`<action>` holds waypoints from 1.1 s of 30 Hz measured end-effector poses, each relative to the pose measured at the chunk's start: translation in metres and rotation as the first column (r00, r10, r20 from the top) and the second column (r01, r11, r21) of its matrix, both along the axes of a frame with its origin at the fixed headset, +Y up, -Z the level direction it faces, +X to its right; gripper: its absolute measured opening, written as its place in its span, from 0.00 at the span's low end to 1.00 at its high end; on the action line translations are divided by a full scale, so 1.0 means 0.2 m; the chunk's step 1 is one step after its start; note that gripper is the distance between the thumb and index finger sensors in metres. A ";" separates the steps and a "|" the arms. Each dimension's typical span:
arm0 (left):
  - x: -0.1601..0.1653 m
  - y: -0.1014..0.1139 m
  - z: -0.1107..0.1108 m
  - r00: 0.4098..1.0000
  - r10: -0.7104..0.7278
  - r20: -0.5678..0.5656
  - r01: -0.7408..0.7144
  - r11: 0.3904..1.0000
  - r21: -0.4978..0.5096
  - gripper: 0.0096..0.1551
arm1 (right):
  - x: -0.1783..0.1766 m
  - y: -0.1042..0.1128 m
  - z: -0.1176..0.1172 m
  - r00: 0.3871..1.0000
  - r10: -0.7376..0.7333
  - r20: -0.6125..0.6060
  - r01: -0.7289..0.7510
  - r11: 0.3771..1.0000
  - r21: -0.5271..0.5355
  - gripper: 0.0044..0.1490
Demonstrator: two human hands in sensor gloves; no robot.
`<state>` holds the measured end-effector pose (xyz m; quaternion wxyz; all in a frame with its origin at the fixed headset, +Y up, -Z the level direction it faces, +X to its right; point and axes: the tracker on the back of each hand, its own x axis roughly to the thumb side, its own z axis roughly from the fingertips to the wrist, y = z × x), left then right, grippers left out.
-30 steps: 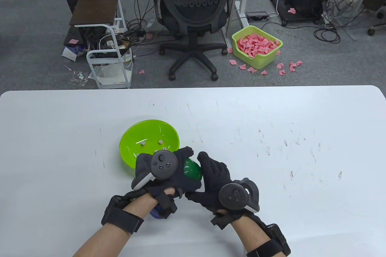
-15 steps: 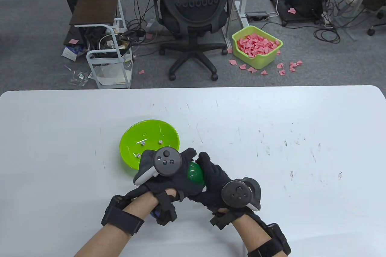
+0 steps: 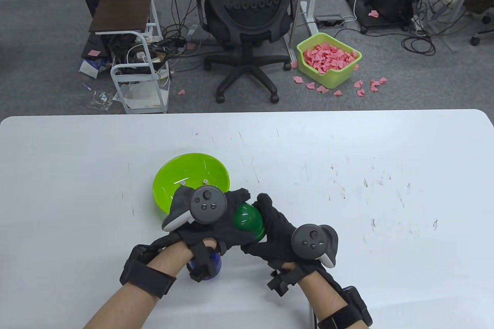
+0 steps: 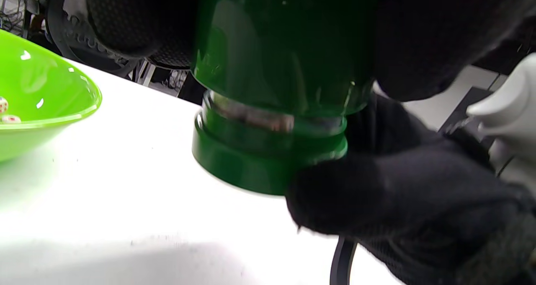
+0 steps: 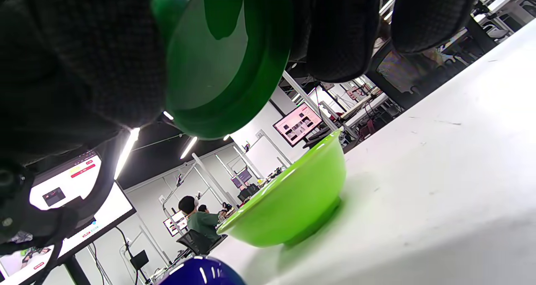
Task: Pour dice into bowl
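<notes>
A dark green dice cup (image 3: pixel 249 222) is held between both hands just right of the lime green bowl (image 3: pixel 170 186). My left hand (image 3: pixel 231 207) grips the cup's body from above. My right hand (image 3: pixel 270 215) grips its wider base ring (image 4: pixel 251 167) from the right. In the left wrist view a thin gap shows between cup body (image 4: pixel 276 58) and ring. The right wrist view shows the ring's flat underside (image 5: pixel 217 58) above the table. A few white dice (image 3: pixel 205 181) lie in the bowl; the left hand hides part of it.
A blue cup (image 3: pixel 216 265) stands on the table under my left wrist; it also shows in the right wrist view (image 5: pixel 201 272). The bowl (image 5: pixel 289 201) sits close to the left of the hands. The white table (image 3: pixel 366 190) stretches to the right.
Both hands turned a little around the green cup. The right tracker swung right, the left wrist shifted left, and more of the blue cup shows under it.
</notes>
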<state>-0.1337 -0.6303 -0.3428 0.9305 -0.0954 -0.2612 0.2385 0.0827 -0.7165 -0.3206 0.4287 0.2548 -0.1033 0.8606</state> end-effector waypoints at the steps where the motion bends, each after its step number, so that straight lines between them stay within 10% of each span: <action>1: -0.03 0.02 0.00 1.000 0.011 -0.011 -0.011 1.000 0.011 0.60 | 0.01 0.00 0.00 1.000 0.002 0.003 -0.002 1.000 -0.002 0.74; 15: -0.52 0.08 -0.01 0.981 -0.009 -0.196 0.028 0.995 0.096 0.56 | 0.07 -0.01 -0.03 0.998 -0.013 0.054 0.014 1.000 -0.016 0.74; 33: -0.86 -0.25 0.00 0.906 -0.220 -0.362 0.242 0.970 0.014 0.57 | 0.11 0.00 -0.04 0.995 -0.046 0.088 0.047 0.999 -0.013 0.73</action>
